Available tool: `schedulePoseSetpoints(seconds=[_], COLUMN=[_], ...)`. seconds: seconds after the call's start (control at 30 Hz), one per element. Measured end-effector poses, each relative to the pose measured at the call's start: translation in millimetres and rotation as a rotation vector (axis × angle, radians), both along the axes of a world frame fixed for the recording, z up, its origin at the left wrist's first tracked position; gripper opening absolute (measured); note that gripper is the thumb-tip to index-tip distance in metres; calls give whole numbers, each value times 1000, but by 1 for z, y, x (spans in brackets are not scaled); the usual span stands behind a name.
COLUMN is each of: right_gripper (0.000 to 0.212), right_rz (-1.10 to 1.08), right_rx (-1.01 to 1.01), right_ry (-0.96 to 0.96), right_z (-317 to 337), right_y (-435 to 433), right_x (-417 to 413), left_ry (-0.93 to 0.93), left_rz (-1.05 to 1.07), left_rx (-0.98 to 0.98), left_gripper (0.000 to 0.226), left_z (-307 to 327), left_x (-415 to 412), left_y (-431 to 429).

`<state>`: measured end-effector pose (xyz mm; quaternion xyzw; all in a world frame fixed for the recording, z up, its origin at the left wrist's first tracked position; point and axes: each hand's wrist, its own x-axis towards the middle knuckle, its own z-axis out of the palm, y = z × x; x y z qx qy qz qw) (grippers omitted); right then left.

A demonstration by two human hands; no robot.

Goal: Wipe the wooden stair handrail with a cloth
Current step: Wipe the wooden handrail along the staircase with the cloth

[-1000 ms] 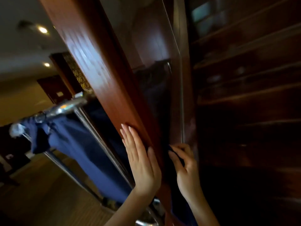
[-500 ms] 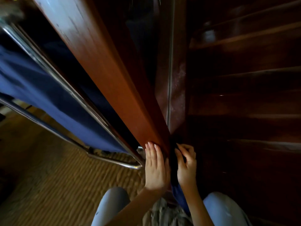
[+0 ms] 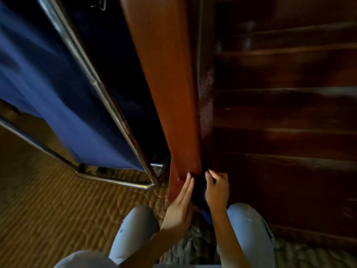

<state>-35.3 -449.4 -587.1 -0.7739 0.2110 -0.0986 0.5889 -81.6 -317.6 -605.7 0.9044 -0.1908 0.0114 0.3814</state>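
The reddish wooden handrail [image 3: 170, 89] slopes down the middle of the view to its lower end near my knees. My left hand [image 3: 180, 207] lies flat against the rail's left face, fingers straight. My right hand [image 3: 217, 187] curls its fingers on a dark blue cloth [image 3: 201, 188], holding it against the rail's right side at the bottom. Most of the cloth is in shadow between my two hands.
A chrome-framed cart [image 3: 108, 101] with a blue fabric bag [image 3: 48, 78] stands close on the left. Dark wooden stair steps [image 3: 286, 117] fill the right. Patterned tan carpet [image 3: 58, 206] covers the floor, and my light-blue trouser knees [image 3: 135, 225] show below.
Both hands have slid down the handrail to its lower end, the cloth going with the right hand. The view has tipped downward, so my knees and the carpet show.
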Motion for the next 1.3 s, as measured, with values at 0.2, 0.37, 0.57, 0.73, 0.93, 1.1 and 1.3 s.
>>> schedulePoseSetpoints(seconds=[0.2, 0.37, 0.57, 0.73, 0.93, 1.1, 1.3], right_gripper=[22, 22, 27, 14, 16, 20, 14], right_rz=[122, 257, 232, 82, -30, -17, 12], right_rx=[587, 489, 19, -337, -535, -543, -583], right_ry=[25, -238, -440, -547, -604, -445, -269], right_z=[12, 56, 118, 131, 114, 89, 63], right_y=[12, 26, 33, 55, 68, 76, 80], right_x=[-56, -57, -46, -42, -33, -28, -25], left_ry=[339, 301, 137, 65, 139, 70, 92], left_rz=[150, -79, -44, -2, 355, 307, 304], left_rx=[-703, -790, -927, -1122, -1362, -1088, -927], left_gripper=[46, 23, 5, 17, 16, 19, 21], left_z=[14, 63, 92, 97, 66, 50, 29], left_x=[-15, -5, 9, 21, 39, 59, 86], left_y=[13, 35, 53, 68, 73, 46, 23])
